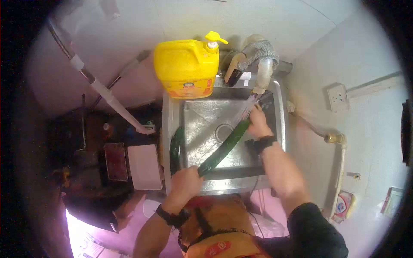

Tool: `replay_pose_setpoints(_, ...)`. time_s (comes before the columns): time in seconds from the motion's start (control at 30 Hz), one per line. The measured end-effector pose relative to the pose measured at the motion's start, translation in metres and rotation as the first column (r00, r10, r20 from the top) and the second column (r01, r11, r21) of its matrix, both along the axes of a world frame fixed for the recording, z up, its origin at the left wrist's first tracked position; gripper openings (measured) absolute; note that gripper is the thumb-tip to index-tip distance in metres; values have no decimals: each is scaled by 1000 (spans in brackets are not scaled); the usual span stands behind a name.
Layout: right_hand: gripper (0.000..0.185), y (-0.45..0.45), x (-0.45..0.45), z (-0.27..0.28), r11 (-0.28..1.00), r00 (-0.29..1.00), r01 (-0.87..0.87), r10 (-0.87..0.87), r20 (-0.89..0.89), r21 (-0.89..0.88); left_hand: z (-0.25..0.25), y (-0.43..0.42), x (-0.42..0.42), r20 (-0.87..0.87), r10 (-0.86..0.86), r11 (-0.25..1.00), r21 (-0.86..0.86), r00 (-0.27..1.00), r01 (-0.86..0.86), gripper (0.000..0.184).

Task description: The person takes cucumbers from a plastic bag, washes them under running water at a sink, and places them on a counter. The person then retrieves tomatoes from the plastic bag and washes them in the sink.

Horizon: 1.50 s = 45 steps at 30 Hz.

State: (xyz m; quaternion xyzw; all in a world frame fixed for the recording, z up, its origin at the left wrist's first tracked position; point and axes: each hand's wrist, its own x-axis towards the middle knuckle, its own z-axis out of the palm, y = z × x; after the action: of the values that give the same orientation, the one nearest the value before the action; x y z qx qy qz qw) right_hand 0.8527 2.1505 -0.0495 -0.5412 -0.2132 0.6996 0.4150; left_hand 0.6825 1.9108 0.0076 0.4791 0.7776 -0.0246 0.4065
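Observation:
My left hand (pixel 186 184) is closed around the near end of a long dark green cucumber (pixel 223 152), held slanting over the sink. Close under the tap (pixel 263 77), my right hand (pixel 258 123) is curled beside the cucumber's far end. Its fingertips are partly hidden, and I cannot make out what they grip. Water sprays down from the tap outlet past this hand. Another cucumber (pixel 175 150) lies along the left side of the metal sink (pixel 280 124). Both wrists wear dark bands.
A yellow pump jug (pixel 187 66) stands on the sink's back left corner, with a bottle (pixel 234 71) beside the tap. Left of the sink is a white tray-like panel (pixel 145 167). The right wall carries a socket (pixel 338 97) and a pipe (pixel 341 172).

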Motion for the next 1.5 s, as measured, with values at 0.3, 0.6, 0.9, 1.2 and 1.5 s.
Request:
replay_pose_setpoints(0.3,9,-51,5,-27,890,875,-430,370,311,152,-15,6,15,-42,-25,998,53,999,27,20)
replay_pose_setpoints(0.6,12,-114,-10,-38,873,932,-354,357,-54,-336,-42,-7,48,-49,-25,952,304,998,39,30)
replay_pose_setpoints(0.9,37,-150,17,-29,777,876,-481,418,-240,-405,-95,-82,0,-158,538,843,128,828,-523,57)
replay_pose_setpoints(1.2,50,-152,22,19,740,731,-672,655,-192,-35,-18,-14,48,453,154,790,477,878,-385,21)
replay_pose_setpoints(1.5,58,-129,24,7,60,427,-809,744,514,585,-47,-130,39,805,-72,647,487,589,-587,66)
